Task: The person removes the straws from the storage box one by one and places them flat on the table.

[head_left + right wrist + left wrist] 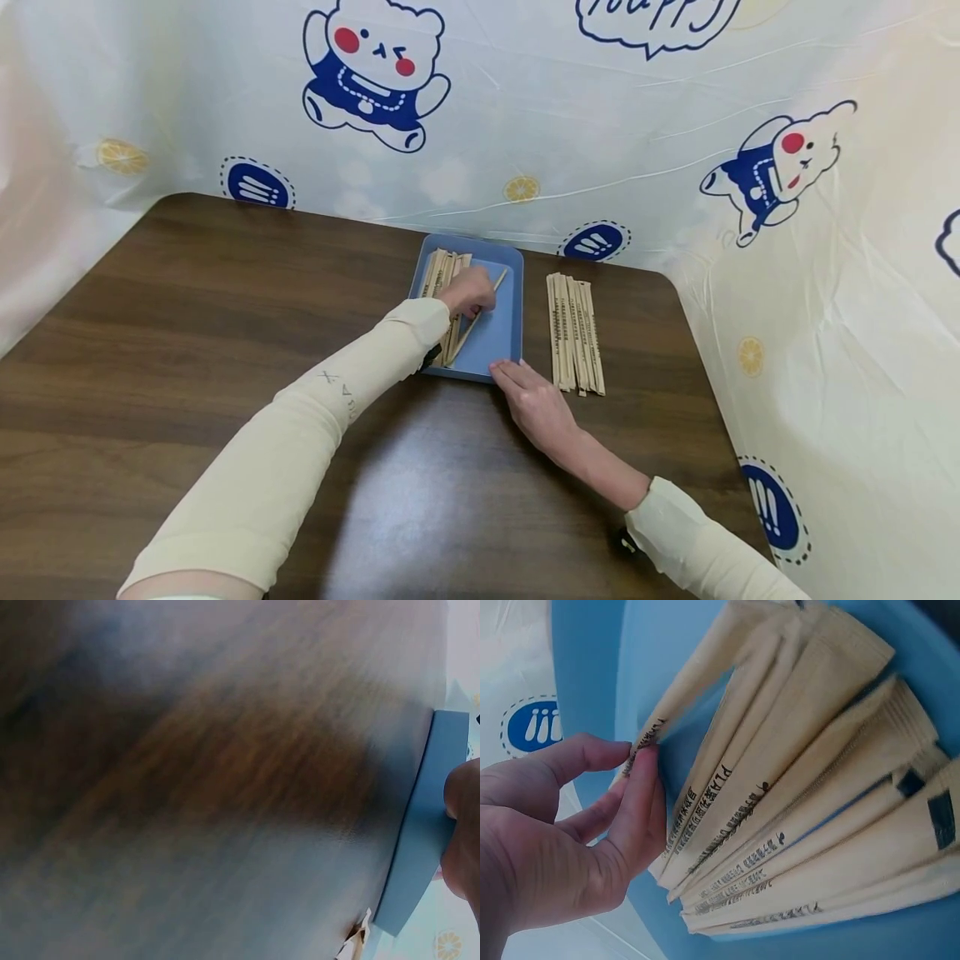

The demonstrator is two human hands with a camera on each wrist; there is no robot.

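Note:
A blue tray lies on the table, with several paper-wrapped straws side by side along its left part. My left hand reaches over the tray and pinches one wrapped straw between thumb and fingertips. That straw slants across the tray, its near end close to the others. Printed wrappers fan out beside my fingers in the left wrist view. At the tray's front right corner, my right hand grips the rim; its fingers overlap the blue side wall in the right wrist view.
Another row of wrapped straws lies on the brown wooden table, right of the tray and close to my right hand. A white curtain printed with bears hangs along the table's back and sides.

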